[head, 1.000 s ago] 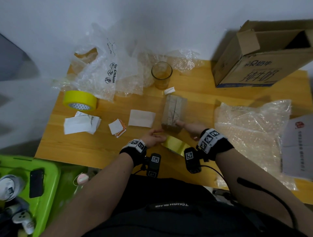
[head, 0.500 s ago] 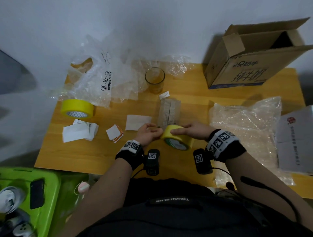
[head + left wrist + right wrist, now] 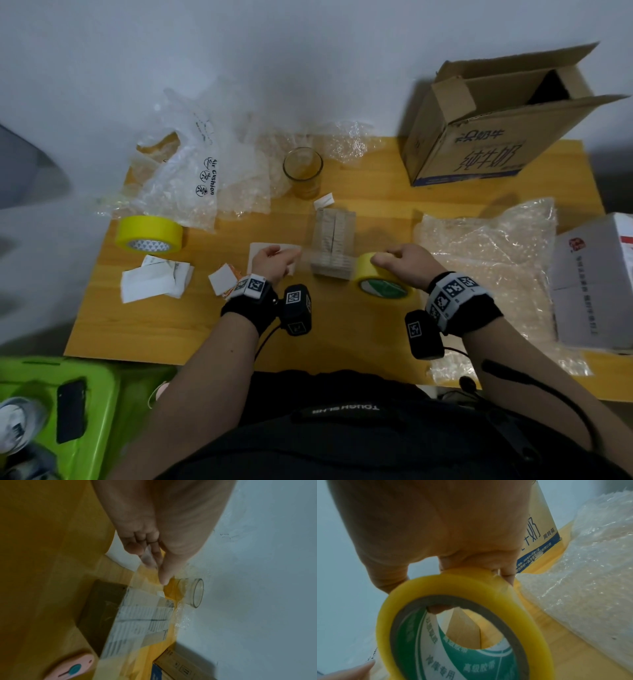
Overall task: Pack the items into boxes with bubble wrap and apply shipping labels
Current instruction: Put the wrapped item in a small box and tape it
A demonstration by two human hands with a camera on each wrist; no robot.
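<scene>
My right hand (image 3: 407, 262) grips a yellow-edged roll of clear tape (image 3: 380, 281) (image 3: 467, 615), fingers curled over its rim and one through the core. My left hand (image 3: 274, 262) pinches the loose tape end (image 3: 149, 557). The pulled strip (image 3: 325, 255) stretches between the hands, across the near end of a small brown box (image 3: 334, 240) with a printed label (image 3: 142, 618) on top. A glass (image 3: 303, 171) stands behind the box.
A second yellow tape roll (image 3: 149, 234) and white label sheets (image 3: 154, 281) lie at the left. Bubble wrap (image 3: 486, 253) covers the right side, air-cushion film (image 3: 191, 178) the back left. A large open carton (image 3: 496, 130) stands back right, a white box (image 3: 596, 284) far right.
The hands have drawn apart: the right carried the roll to the right, the left pulled the tape end left, and a strip now spans the box's near end.
</scene>
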